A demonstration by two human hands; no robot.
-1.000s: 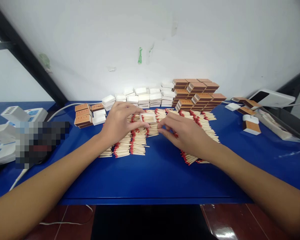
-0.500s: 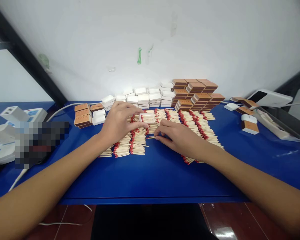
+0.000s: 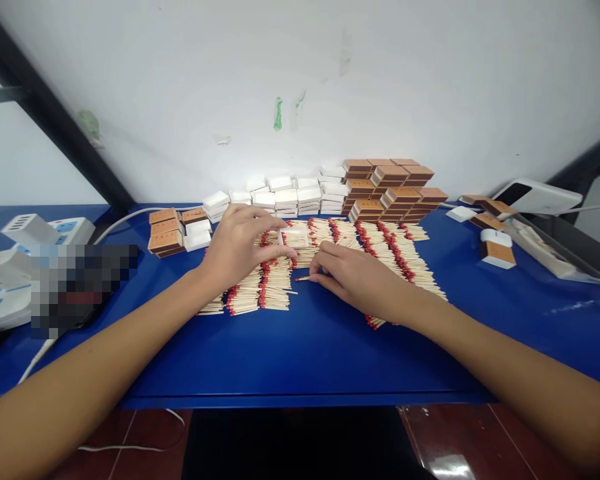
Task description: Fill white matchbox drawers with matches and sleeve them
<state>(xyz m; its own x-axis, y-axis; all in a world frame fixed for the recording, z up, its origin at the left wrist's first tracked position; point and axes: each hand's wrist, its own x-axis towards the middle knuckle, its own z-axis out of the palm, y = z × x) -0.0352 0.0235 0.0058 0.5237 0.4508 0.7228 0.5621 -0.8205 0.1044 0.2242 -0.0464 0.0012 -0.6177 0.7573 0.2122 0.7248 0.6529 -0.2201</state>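
Between the thumb and fingers of my left hand [image 3: 240,243] is a white matchbox tray [image 3: 294,237] with matches inside, held above the rows of matches. My right hand [image 3: 347,277] pinches a single match [image 3: 303,279], its red head pointing left. Red-headed matches [image 3: 275,283] lie in rows on the blue table [image 3: 300,353] under and around both hands. Part of the rows is hidden by my hands.
White matchbox trays [image 3: 285,193] stand stacked along the wall beside brown matchboxes [image 3: 391,183]. More matchboxes [image 3: 166,230] sit at left, near power strips [image 3: 0,293] and a cable. At right are a loose matchbox [image 3: 498,255], a white device [image 3: 540,197] and a grey container [image 3: 575,250].
My right hand has shifted slightly down, toward me, with the match in its fingers. My left hand keeps the tray in nearly the same place.
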